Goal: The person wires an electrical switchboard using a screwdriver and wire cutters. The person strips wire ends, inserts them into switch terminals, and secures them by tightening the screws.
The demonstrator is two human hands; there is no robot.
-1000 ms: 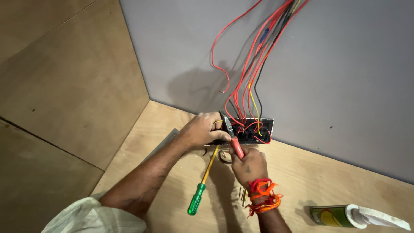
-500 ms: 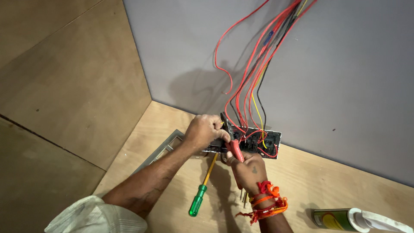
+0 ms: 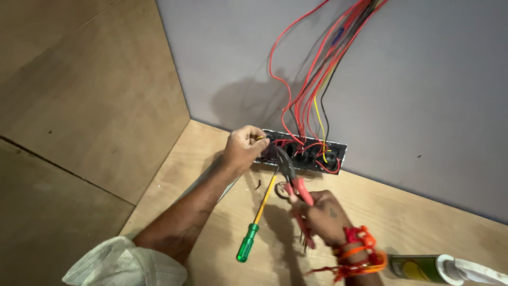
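My left hand (image 3: 244,148) is closed on wires at the left end of a black switch plate (image 3: 307,152) that leans against the grey wall. My right hand (image 3: 320,214) grips red-handled pliers (image 3: 296,190), whose jaws point up at the plate beside my left fingers. A bundle of mostly red wires (image 3: 312,79), with yellow and black ones, hangs down the wall into the plate. Orange and red threads wrap my right wrist.
A screwdriver (image 3: 255,222) with a yellow shaft and green handle lies on the wooden surface between my arms. A sealant tube (image 3: 444,267) lies at the lower right. A flat grey plate (image 3: 211,177) shows under my left forearm. Plywood panels stand on the left.
My right hand has slid down and away from the plate, so the pliers' handles show more. The view has shifted slightly; my left hand stays at the plate's left end.
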